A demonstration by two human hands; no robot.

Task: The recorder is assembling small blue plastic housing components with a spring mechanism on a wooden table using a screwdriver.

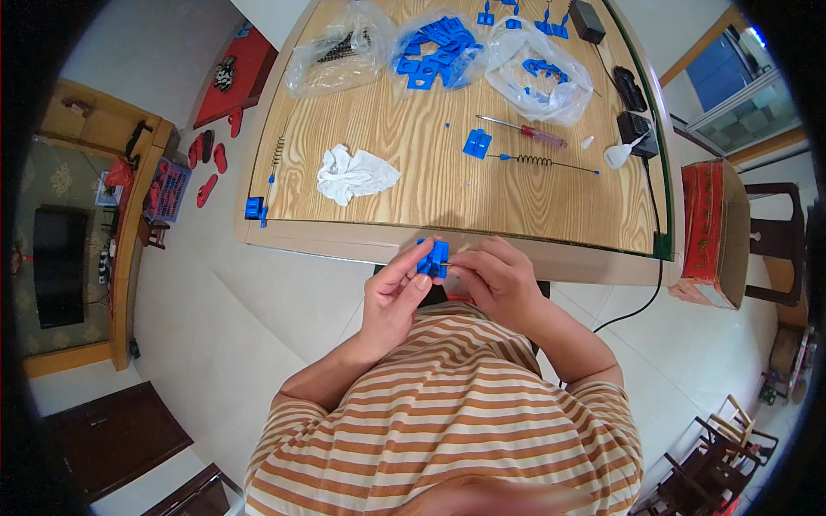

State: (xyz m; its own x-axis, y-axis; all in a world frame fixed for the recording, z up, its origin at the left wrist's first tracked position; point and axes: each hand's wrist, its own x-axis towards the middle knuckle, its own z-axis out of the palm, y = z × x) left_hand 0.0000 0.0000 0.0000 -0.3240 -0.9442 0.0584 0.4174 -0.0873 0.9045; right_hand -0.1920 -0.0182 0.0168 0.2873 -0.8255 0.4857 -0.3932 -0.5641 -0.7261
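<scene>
In front of my chest, at the table's near edge, my left hand (394,297) grips a small blue plastic part (437,257) between thumb and fingers. My right hand (501,279) is closed in a pinch against that part's right side; whatever its fingertips hold is too small to make out. Beyond the hands, on the tabletop, lies a blue square clip (477,144). To its right a black coiled spring wire (535,160) with blue ends stretches out. A screwdriver (540,135) with a reddish clear handle rests just behind them.
A crumpled white cloth (354,175) lies left of centre on the wooden table (413,189). Plastic bags hold dark springs (346,45), blue square parts (437,50) and smaller blue pieces (546,70). Another spring with a blue clip (256,208) sits at the left corner. A white-nozzled bottle (618,155) stands right.
</scene>
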